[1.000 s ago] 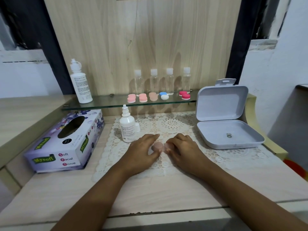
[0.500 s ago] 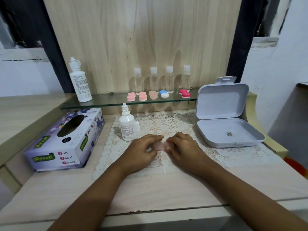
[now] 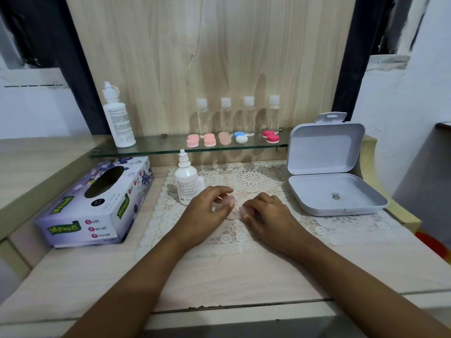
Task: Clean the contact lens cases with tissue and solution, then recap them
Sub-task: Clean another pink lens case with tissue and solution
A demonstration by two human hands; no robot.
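Left hand [image 3: 207, 212], right hand [image 3: 271, 215] pinching case [image 3: 238, 213], "Soft Facial Tissue" box [image 3: 80, 211]

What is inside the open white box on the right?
Only one small metallic ring-like piece lies on the floor of the white box; it is too small to identify. The near rim may hide a thin strip of the floor.

Tissue box [image 3: 97, 203] reads "Mysoft" in green on front and top, plus "Soft Facial Tissue" on front; fine print on small dropper bottle [image 3: 186, 184] and tall white bottle [image 3: 118, 120] too small to read.
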